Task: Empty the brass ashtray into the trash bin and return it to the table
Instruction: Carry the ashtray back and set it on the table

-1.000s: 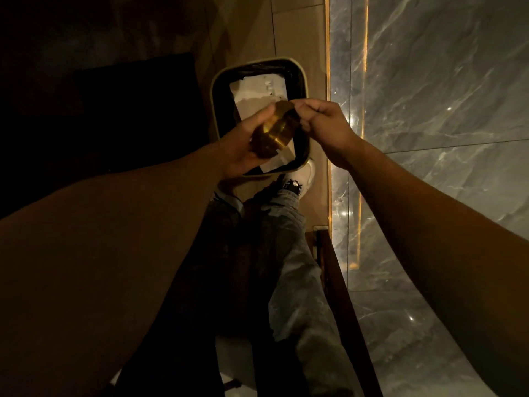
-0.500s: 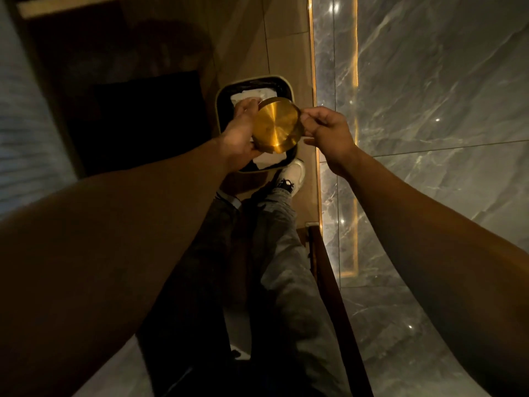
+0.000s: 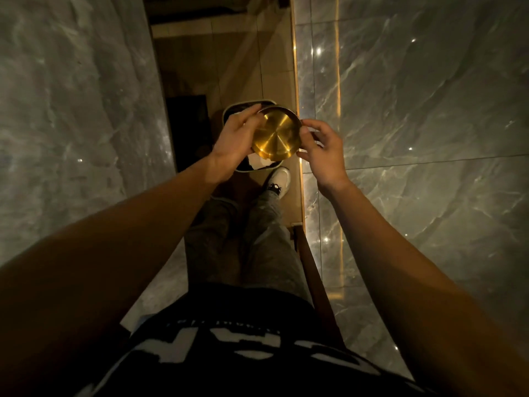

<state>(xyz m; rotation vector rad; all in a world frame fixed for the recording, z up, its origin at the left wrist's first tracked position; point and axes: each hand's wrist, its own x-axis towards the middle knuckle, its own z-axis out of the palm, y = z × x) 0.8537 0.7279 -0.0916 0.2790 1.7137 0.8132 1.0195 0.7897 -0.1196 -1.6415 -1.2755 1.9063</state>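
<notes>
The brass ashtray (image 3: 277,135) is a round golden dish, tilted so its shiny inside faces me, held above the trash bin (image 3: 229,112). My left hand (image 3: 235,138) grips its left rim. My right hand (image 3: 325,149) pinches its right rim with thumb and forefinger, the other fingers spread. The bin stands on the floor below, mostly hidden by hands and ashtray; white paper (image 3: 256,161) shows inside it. No contents are visible in the ashtray.
A grey marble surface (image 3: 415,138) with a lit gold strip runs along the right, and a grey marble wall (image 3: 71,124) on the left. My legs and a white shoe (image 3: 280,179) stand just before the bin. A dark mat (image 3: 189,130) lies left of the bin.
The ashtray turned from tipped sideways over the bin to facing up toward me. The view pulled back and up, and my right hand's fingers spread apart.
</notes>
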